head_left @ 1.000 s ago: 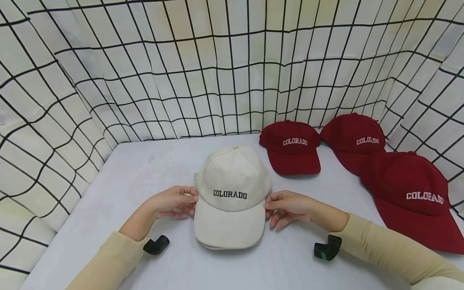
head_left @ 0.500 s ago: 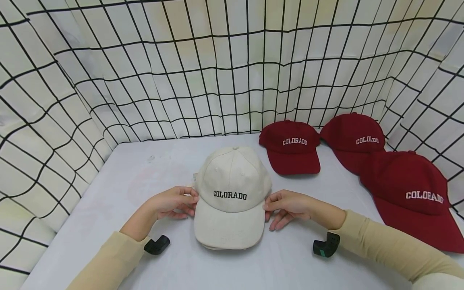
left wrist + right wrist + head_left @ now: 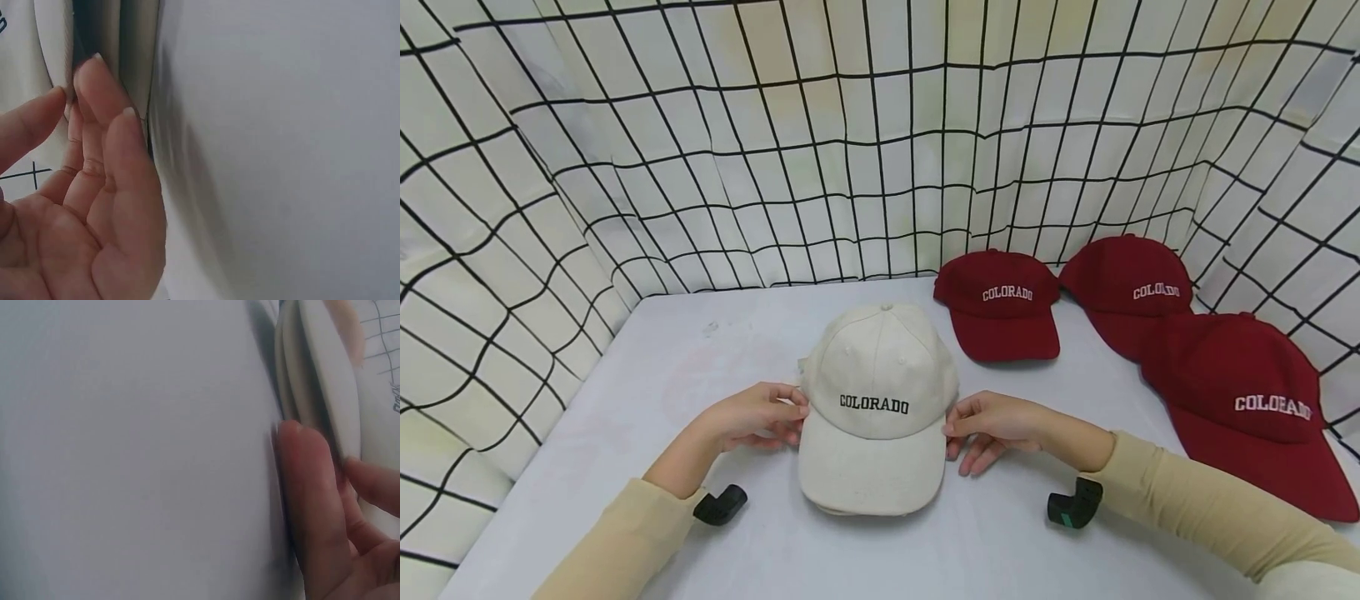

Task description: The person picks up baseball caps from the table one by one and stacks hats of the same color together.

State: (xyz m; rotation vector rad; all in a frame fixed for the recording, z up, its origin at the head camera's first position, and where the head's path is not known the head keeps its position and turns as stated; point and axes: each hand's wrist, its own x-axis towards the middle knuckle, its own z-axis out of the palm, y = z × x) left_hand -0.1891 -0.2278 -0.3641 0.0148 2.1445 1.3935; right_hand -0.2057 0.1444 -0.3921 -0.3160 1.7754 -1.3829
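A cream baseball cap (image 3: 883, 358) with dark COLORADO lettering sits mid-table, its brim toward me. My left hand (image 3: 760, 417) pinches the left edge of the brim near the crown, thumb on top and fingers below. On the opposite side my right hand (image 3: 996, 427) pinches the brim's right edge the same way. In the right wrist view, more cream brims (image 3: 290, 369) show stacked close under the top brim (image 3: 331, 375). The left wrist view has the thumb (image 3: 37, 122) against the top brim, with more cream layers beneath it.
Three dark red COLORADO caps lie on the right: one at the back (image 3: 1000, 304), one in the far corner (image 3: 1131, 292), and a nearer one (image 3: 1247, 400) overlapping it. A white wall with black grid lines (image 3: 880, 142) encloses the white table (image 3: 700, 333).
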